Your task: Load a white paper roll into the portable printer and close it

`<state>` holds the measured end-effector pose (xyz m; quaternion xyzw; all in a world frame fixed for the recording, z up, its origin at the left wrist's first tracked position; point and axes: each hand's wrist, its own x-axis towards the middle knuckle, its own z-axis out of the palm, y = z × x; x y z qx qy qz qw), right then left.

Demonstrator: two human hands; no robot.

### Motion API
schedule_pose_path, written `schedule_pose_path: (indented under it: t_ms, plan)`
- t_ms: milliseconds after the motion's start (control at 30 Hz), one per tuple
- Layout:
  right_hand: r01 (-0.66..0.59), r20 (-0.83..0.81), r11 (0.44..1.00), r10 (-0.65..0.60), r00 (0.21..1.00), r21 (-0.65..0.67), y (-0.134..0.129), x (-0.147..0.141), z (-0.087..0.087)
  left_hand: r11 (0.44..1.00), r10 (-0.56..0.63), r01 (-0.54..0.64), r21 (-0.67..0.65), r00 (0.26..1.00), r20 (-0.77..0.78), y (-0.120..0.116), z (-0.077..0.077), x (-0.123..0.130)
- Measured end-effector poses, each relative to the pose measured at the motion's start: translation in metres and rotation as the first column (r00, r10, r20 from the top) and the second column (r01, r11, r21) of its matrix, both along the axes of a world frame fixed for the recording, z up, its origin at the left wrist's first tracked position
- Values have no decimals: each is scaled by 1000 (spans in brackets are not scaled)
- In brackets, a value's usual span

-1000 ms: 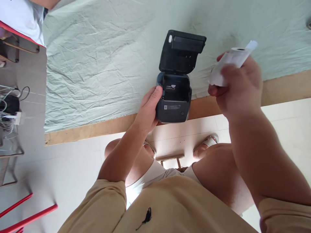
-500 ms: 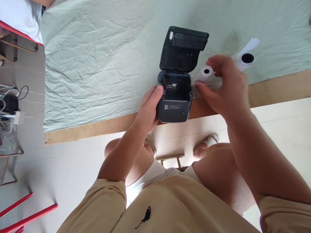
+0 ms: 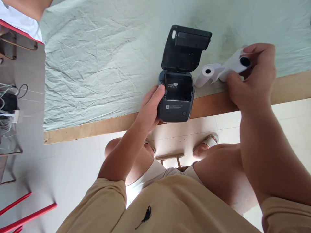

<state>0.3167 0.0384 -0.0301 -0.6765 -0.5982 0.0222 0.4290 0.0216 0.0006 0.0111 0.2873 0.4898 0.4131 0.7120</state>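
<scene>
A dark portable label printer (image 3: 176,110) is held at the table's front edge by my left hand (image 3: 153,103), thumb over its left side. Its lid (image 3: 182,53) stands raised and the paper bay inside looks bare. My right hand (image 3: 257,74) grips a larger white paper roll (image 3: 232,66) with a dark core, thumb below and fingers above. Between that roll and the printer stands a smaller white paper roll (image 3: 204,76), untouched by either hand. A loose paper tail (image 3: 216,71) lies between the two rolls.
A wrinkled pale green cloth (image 3: 102,64) covers the table, with a wooden edge (image 3: 97,124) along the front. Another person's arm (image 3: 31,9) shows at the top left. Cables (image 3: 8,119) and red bars (image 3: 31,216) lie off to the left.
My right hand has moved right, from beside the smaller roll to the larger one, and has taken hold of it. The larger roll's paper tail now points left. The printer has barely shifted.
</scene>
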Motion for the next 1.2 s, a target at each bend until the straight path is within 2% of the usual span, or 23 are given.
schedule_pose_path:
  t_ms: [133, 267, 333, 433, 500, 600, 733, 800, 867, 933, 967, 1000, 1033, 1100, 1200]
  plan:
    - [-82, 131, 990, 97, 987, -115, -4, 4, 8, 1000, 3, -3, -8, 999, -40, -1, 6, 1]
    - [-125, 43, 982, 132, 990, -141, -7, 4, 12, 1000, 24, -25, -5, 998, -51, -2, 10, 3]
    - [-141, 56, 979, 151, 987, -147, -9, 2, 14, 1000, 26, -27, -6, 998, -57, -2, 10, 3]
    - [-74, 91, 986, 88, 992, -148, -10, -2, 17, 999, 33, -34, -14, 998, -56, -2, 11, 3]
    - [-44, 50, 990, 51, 997, -134, -11, -3, 20, 999, 34, -34, -11, 999, -33, -2, 12, 3]
    - [-69, 31, 983, 75, 997, -168, -10, -4, 19, 1000, 27, -27, -3, 1000, -3, -1, 11, 4]
    - [-12, 88, 973, 33, 996, -230, -7, -4, 15, 999, 31, -31, 11, 999, 8, -1, 9, 3]
    - [-34, 50, 992, 40, 998, -121, -8, -5, 17, 999, 27, -28, 18, 1000, 7, -1, 8, 2]
    - [-107, 4, 987, 108, 994, 123, -13, -11, 27, 999, 23, -23, 29, 1000, 4, -1, 8, 1]
    - [-205, 31, 911, 207, 978, 359, -22, -26, 42, 999, 21, -21, 48, 1000, 9, -1, 8, 0]
    - [-263, 65, 864, 261, 963, 429, -27, -36, 51, 997, 16, -17, 69, 1000, 16, -2, 8, 0]
    - [-335, 110, 835, 320, 941, 436, -31, -48, 58, 995, 12, -15, 100, 1000, 25, -2, 9, 0]
    - [-393, 135, 825, 371, 919, 405, -36, -60, 65, 991, 8, -13, 134, 999, 34, -2, 9, 0]
    - [-449, 120, 856, 432, 894, 255, -42, -82, 71, 982, -2, -6, 191, 999, 42, -3, 10, 0]
    - [-500, 176, 859, 478, 861, 114, -42, -99, 66, 979, -30, 16, 203, 998, 64, -4, 10, -1]
